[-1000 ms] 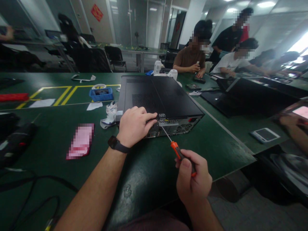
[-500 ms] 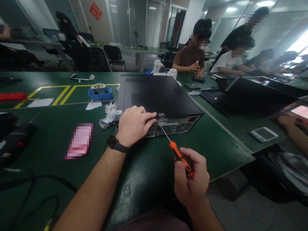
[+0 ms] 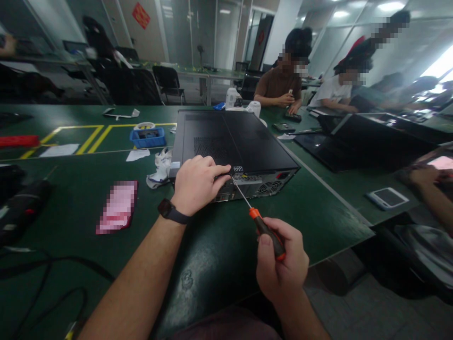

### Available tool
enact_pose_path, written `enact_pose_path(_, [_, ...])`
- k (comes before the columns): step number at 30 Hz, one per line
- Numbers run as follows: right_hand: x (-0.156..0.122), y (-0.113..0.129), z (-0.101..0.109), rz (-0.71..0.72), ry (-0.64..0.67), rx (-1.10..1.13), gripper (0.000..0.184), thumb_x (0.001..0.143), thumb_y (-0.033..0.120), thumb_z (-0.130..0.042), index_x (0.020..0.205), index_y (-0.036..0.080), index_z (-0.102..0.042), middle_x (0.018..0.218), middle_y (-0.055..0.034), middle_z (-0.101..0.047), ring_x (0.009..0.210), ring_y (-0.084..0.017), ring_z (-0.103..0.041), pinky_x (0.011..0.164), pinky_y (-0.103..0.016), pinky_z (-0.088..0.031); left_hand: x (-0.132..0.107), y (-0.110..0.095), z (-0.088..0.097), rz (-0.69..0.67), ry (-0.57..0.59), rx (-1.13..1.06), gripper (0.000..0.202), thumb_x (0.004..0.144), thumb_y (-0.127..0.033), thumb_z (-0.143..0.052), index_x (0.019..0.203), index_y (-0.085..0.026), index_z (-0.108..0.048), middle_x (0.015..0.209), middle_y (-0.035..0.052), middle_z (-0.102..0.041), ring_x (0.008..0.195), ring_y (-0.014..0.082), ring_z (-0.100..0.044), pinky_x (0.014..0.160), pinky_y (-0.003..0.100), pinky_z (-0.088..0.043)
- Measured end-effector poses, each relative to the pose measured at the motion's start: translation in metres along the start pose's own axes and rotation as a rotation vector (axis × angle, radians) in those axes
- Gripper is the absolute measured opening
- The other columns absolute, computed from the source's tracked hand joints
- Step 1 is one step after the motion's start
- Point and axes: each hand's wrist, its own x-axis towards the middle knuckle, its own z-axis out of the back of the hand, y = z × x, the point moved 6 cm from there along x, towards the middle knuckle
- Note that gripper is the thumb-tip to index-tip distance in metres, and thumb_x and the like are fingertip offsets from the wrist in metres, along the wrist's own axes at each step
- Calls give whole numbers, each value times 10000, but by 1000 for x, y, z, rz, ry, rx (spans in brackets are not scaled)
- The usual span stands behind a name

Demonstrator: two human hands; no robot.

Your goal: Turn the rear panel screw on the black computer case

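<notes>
A black desktop computer case (image 3: 233, 139) lies flat on the green table (image 3: 88, 198), its rear panel facing me. My left hand (image 3: 198, 184) rests curled on the case's near edge, fingertips pinched at the rear panel where the screwdriver tip meets it; whether they hold a screw is hidden. My right hand (image 3: 281, 267) is closed around the orange-and-black handle of a screwdriver (image 3: 260, 224). Its thin shaft runs up-left to the case's rear edge. A dark watch sits on my left wrist.
A blue tray (image 3: 148, 138), white cloth (image 3: 161, 167), papers and a pink pixelated object (image 3: 118, 207) lie left of the case. Dark gear and cables sit at the near left. Other people work at the far right; a small white device (image 3: 388, 197) lies near another person's arm.
My right hand has shifted slightly on the screwdriver handle, as if turning it. My left hand and the case have stayed put. A person in the background moved right.
</notes>
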Motion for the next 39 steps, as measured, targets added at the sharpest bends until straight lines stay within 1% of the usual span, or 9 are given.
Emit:
enact_pose_path(7, [1, 3, 1, 52, -44, -30, 217, 936, 176, -620, 1152, 194, -626, 942, -30, -739, 783, -137, -748, 712, -233, -607, 0, 0, 0, -4, -5, 1, 286, 999, -460, -665, 1185, -310, -823, 866, 46, -686, 856, 250, -595, 700, 372, -379])
enact_pose_path(13, [-5, -6, -1, -53, 6, -25, 213, 1000, 239, -582, 1200, 196, -642, 879, -28, -749, 691, -136, -739, 590, -223, -567, 0, 0, 0, -4, -4, 7, 292, 1000, -462, -661, 1188, -307, -822, 866, 49, -683, 861, 255, -598, 700, 382, -385])
enact_pose_path(16, [-2, 1, 2, -20, 0, -58, 254, 945, 241, -613, 1190, 178, -617, 958, -60, -741, 764, -164, -757, 620, -248, -588, 0, 0, 0, -6, -2, 6, 293, 1000, -464, -661, 1192, -309, -820, 869, 48, -683, 867, 253, -598, 705, 379, -387])
enact_pose_path(19, [2, 5, 2, 9, -10, -66, 256, 911, 209, -619, 1165, 178, -602, 951, -49, -717, 783, -159, -755, 663, -250, -603, 0, 0, -1, -4, 4, 3, 299, 1004, -470, -654, 1193, -307, -819, 871, 51, -685, 870, 251, -598, 705, 374, -383])
enact_pose_path(23, [-2, 1, 1, 18, -67, -89, 195, 948, 221, -623, 1141, 194, -626, 913, -28, -737, 730, -139, -748, 661, -230, -596, 0, 0, 0, -5, -2, 3, 292, 1000, -465, -661, 1187, -307, -821, 864, 48, -685, 862, 253, -597, 696, 376, -379])
enact_pose_path(27, [-7, -7, 1, -49, -64, -87, 188, 1000, 276, -604, 1169, 203, -643, 856, -15, -747, 647, -128, -733, 592, -212, -567, 0, 0, 0, -8, -12, -2, 286, 999, -462, -665, 1180, -307, -823, 857, 46, -683, 855, 251, -598, 690, 374, -376])
enact_pose_path(32, [-1, 3, 1, -1, -4, -55, 238, 951, 262, -606, 1177, 189, -609, 953, -39, -738, 710, -133, -736, 631, -229, -590, 0, 1, 0, -2, -9, -2, 291, 1003, -468, -658, 1187, -312, -821, 867, 46, -689, 862, 248, -602, 696, 371, -375])
enact_pose_path(36, [-1, 4, 1, 19, -43, -62, 232, 931, 212, -627, 1163, 198, -616, 948, -35, -744, 747, -146, -754, 660, -238, -605, 0, 0, 0, 1, 2, 0, 293, 1004, -468, -653, 1193, -317, -818, 868, 48, -688, 867, 251, -601, 701, 375, -381])
enact_pose_path(39, [-6, -2, 1, -9, -62, -62, 216, 962, 220, -632, 1178, 210, -638, 912, -32, -764, 702, -155, -757, 605, -239, -592, 0, 1, 0, 1, 9, -1, 293, 1006, -467, -648, 1193, -319, -818, 869, 49, -686, 863, 251, -595, 699, 376, -381])
